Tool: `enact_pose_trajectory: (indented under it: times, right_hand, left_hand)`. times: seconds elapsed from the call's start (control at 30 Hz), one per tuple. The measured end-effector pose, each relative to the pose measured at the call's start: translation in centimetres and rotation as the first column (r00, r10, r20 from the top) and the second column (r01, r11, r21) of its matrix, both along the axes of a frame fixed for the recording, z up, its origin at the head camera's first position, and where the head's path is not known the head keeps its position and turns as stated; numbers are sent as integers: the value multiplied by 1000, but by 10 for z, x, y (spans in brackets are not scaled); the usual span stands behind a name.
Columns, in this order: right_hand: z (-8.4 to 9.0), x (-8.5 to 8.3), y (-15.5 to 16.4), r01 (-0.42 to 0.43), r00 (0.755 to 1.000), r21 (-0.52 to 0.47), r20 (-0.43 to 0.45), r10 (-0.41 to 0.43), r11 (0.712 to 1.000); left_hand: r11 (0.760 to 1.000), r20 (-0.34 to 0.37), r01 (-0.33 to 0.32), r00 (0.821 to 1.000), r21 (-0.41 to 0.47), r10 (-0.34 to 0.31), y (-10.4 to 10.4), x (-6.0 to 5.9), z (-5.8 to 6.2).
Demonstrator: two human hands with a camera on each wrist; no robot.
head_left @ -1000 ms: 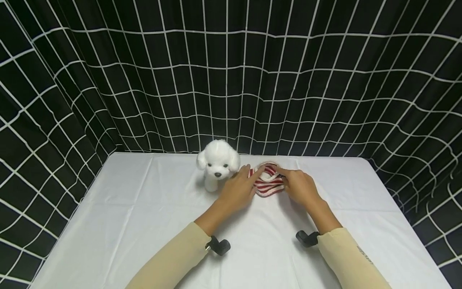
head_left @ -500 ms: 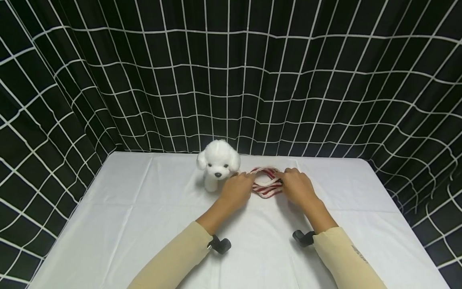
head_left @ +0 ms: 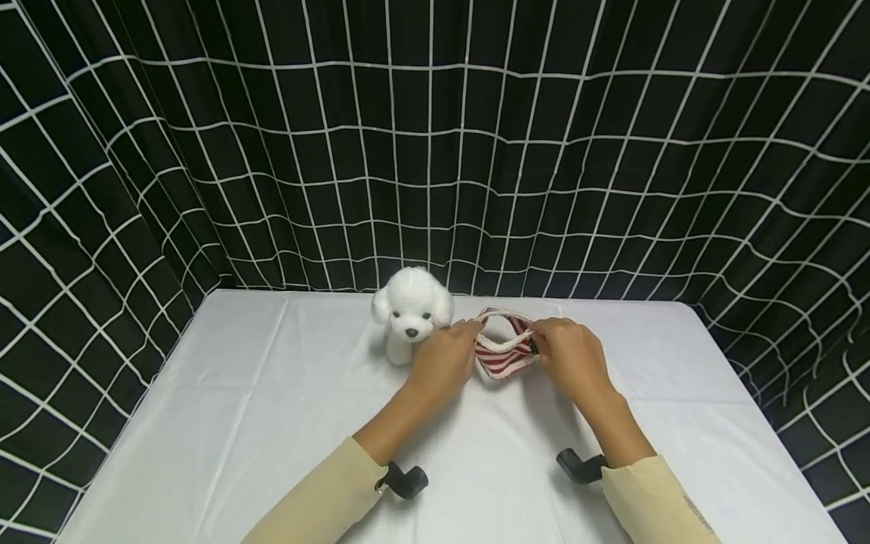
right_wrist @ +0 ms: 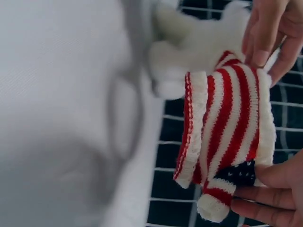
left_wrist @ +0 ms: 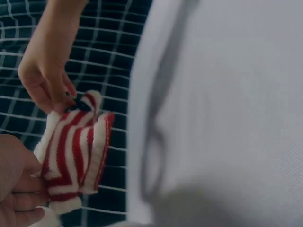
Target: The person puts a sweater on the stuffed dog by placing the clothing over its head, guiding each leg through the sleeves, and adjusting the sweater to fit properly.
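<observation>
A small knitted sweater (head_left: 501, 364), striped red and white with a navy patch (right_wrist: 239, 172) and white ribbed borders, hangs between the two hands over the table. My left hand (head_left: 443, 361) pinches one side of its white-edged opening, thumb and fingers on the knit. On the opposite side my right hand (head_left: 576, 361) pinches the edge near the navy patch. The opening is spread wide, and the white table shows through it in the head view. Just left of the left hand, a white plush dog (head_left: 411, 302) stands upright, facing forward, partly covered by that hand.
A white cloth (head_left: 285, 438) covers the table. Behind it and at both sides hangs a black curtain (head_left: 435, 166) with a white grid. Black wrist cameras (head_left: 405, 480) sit at the cuffs of both beige sleeves.
The sweater was lying flatter; both hands took its edges, pulled the opening wide and raised it slightly. The left fingers, earlier extended, now curl at the edge. The plush dog stays in place.
</observation>
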State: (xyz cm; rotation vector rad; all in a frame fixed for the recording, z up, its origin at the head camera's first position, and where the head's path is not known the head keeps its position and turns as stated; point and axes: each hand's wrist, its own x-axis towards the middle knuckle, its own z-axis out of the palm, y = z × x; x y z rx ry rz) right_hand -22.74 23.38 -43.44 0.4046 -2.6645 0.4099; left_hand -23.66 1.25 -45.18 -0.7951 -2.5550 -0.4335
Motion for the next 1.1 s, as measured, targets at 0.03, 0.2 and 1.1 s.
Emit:
enact_pose_trajectory:
  times: [0.03, 0.2, 1.1]
  right_hand:
    - [5, 3, -2, -6, 1000, -22, -25, 5, 1000]
    - [34, 18, -12, -60, 986, -90, -162, 45, 994]
    - [94, -18, -120, -189, 954, 72, -225, 200, 979]
  left_hand:
    - [1000, 5, 6, 1000, 31, -6, -3, 5, 6]
    - [983, -8, 53, 999, 175, -53, -17, 29, 31]
    - [954, -170, -198, 956, 224, 238, -104, 28, 84]
